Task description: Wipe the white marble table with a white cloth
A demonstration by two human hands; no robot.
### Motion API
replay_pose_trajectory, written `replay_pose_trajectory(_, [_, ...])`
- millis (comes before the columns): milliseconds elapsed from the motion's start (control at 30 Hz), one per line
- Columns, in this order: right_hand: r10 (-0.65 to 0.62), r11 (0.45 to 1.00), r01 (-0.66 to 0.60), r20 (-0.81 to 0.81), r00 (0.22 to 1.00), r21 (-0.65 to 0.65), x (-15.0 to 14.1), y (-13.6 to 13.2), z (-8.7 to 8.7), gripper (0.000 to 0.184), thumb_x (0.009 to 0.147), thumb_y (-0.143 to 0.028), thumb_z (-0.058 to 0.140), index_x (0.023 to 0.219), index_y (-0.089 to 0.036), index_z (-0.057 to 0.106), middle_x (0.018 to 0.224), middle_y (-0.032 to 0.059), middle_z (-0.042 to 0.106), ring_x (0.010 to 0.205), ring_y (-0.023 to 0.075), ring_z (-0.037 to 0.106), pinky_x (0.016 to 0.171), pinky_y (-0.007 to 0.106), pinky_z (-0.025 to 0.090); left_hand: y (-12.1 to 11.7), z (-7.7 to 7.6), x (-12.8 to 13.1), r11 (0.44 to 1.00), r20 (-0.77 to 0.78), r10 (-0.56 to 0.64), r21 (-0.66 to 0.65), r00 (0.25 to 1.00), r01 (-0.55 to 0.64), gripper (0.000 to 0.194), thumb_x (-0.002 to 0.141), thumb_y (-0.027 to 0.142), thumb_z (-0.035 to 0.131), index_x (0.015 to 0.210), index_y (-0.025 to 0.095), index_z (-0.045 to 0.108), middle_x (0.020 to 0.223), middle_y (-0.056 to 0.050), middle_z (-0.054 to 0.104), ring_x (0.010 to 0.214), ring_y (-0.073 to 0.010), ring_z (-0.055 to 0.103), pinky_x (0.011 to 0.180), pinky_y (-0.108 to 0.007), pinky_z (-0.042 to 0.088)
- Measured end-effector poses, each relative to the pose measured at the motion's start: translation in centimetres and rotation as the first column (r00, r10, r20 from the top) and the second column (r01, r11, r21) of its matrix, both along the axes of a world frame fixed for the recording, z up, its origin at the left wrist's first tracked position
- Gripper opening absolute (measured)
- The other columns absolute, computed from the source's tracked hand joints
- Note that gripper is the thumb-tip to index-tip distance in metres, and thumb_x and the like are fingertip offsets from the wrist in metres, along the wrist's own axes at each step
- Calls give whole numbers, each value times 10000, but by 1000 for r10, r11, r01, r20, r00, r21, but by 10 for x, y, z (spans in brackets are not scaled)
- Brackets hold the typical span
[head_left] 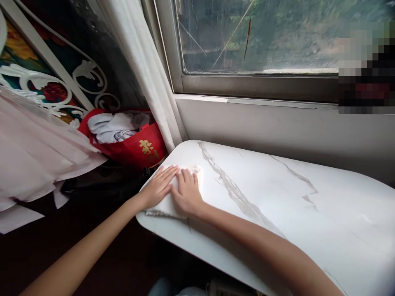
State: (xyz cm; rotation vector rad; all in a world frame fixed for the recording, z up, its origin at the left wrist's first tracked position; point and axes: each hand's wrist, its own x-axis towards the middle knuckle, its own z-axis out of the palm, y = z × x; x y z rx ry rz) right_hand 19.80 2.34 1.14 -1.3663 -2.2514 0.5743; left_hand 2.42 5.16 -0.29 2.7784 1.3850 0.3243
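Presently left hand (157, 188) and right hand (187, 190) lie flat, fingers extended, pressing rather than gripping a white cloth (169, 207). Cloth at table's (247, 181) left end; frayed edge faces near side, long axis unclear beneath hands. Window (262, 41) beyond.

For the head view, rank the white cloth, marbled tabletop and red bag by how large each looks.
1. Marbled tabletop
2. Red bag
3. White cloth, smallest, though the left hand and right hand cover much of it
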Motion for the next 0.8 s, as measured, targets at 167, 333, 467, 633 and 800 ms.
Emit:
replay_pose_trajectory(167, [-176,968,155,97,980,198,12,92,-13,566,913,-285,299,1417,-27,279,1474,168,299,1368,262,210,1101,462,134,103,-7,30,1000,-45,26,11,999,-26,518,906,227,250,1405,103,318,1463,-105,325,1364,-195,243,1122,-432,131])
replay_pose_trajectory(333, [-248,951,190,239,939,243,45,161,-17,584,913,-291,291,1414,10,263,1480,167,275,1383,233,176,1117,466,35,180,-2,79,999,-89,49,-11,995,-50,518,894,211,275,1395,88,325,1465,-97,324,1367,-182,231,1123,-402,112])
replay_pose_trajectory(467, [-306,934,246,227,924,259,61,179,-19,574,919,-296,262,1403,12,288,1470,170,298,1380,239,181,1110,495,-7,203,-2,99,997,-101,66,-19,993,-68,505,901,204,272,1394,112,333,1463,-79,334,1364,-175,237,1121,-398,112])
replay_pose_trajectory(633, [-293,938,236,216,931,256,63,170,-22,570,923,-305,265,1411,-10,290,1474,166,296,1375,241,197,1115,451,40,195,-8,99,997,-108,72,26,992,-70,506,902,192,275,1398,106,319,1472,-85,315,1370,-172,218,1122,-394,103])
replay_pose_trajectory(800, [-268,949,211,246,931,235,68,139,-19,566,930,-299,260,1421,-16,269,1485,168,268,1380,247,183,1115,442,56,159,-8,101,997,-87,67,51,994,-63,501,905,191,270,1397,109,318,1473,-84,312,1371,-165,218,1125,-396,103])
